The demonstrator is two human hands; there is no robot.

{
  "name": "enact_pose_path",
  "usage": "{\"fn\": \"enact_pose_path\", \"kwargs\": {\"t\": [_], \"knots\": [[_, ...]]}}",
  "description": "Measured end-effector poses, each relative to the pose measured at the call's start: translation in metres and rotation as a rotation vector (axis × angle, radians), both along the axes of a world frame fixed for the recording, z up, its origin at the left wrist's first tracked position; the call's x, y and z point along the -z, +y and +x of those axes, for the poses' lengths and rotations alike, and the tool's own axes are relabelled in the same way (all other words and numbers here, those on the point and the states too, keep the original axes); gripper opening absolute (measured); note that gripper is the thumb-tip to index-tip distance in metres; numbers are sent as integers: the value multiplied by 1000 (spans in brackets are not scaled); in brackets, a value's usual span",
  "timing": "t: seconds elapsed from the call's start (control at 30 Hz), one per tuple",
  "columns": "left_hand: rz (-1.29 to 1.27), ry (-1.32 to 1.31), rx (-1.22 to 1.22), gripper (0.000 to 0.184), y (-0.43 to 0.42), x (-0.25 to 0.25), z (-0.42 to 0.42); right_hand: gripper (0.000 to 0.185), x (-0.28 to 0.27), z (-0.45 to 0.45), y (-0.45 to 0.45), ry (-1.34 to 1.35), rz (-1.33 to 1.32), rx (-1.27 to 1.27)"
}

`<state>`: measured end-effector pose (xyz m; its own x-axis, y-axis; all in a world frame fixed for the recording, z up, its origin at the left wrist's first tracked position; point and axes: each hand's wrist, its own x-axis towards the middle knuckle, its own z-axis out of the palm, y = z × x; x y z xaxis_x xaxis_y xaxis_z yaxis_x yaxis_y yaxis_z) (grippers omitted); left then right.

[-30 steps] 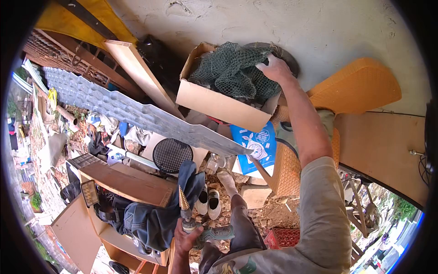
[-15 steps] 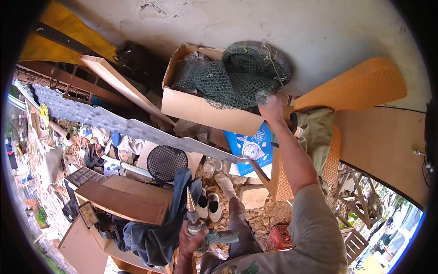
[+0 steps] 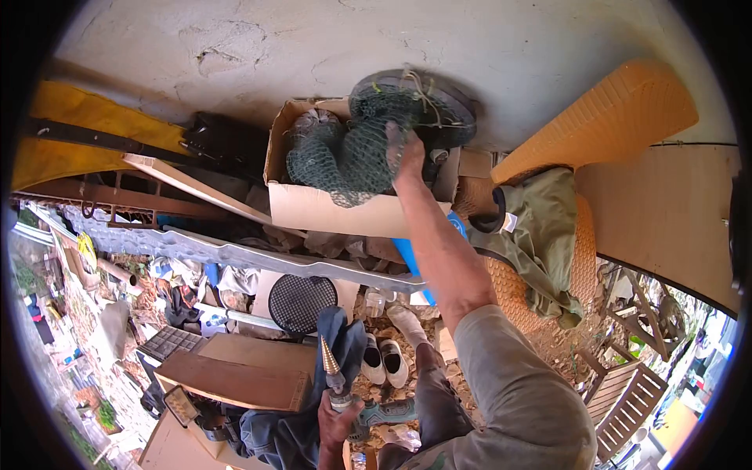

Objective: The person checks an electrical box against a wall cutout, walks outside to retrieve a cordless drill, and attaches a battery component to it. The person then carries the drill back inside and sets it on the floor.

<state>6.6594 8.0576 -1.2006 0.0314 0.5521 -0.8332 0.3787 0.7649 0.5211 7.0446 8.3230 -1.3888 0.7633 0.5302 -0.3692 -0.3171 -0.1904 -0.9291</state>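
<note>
My left hand is wrapped round the front of a teal cordless drill, below the chuck. A gold cone-shaped step drill bit points up from it. My right arm reaches forward over a cardboard box. At its end, my right hand is closed on dark green netting, partly behind the mesh. The netting spills over the box's front wall and runs up to a dark round rim leaning on the wall. Other contents of the box are mostly hidden.
An orange plastic chair with an olive garment is on the right. A grey corrugated sheet and a wooden plank lie left of the box. Below are wooden furniture, jeans and white shoes.
My right hand has moved left and farther over the box, pulling the netting leftward and bunching it up. The left hand still holds the drill. The view has shifted slightly.
</note>
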Motion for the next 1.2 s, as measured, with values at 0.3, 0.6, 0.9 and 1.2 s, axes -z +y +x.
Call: {"fn": "enact_pose_path", "kwargs": {"t": [0.3,0.6,0.9,1.2], "knots": [[44,50,113,39,12,11,9,26,61,-41,21,-323,9,-327],[48,39,113,38,14,43,5,15,73,10,-53,-275,77,143],[56,82,216,36,20,44,19,37,246,32,-34,-750,-176,-63],[56,86,235,36,17,43,31,29,77,-44,30,-308,-167,-552]]}}
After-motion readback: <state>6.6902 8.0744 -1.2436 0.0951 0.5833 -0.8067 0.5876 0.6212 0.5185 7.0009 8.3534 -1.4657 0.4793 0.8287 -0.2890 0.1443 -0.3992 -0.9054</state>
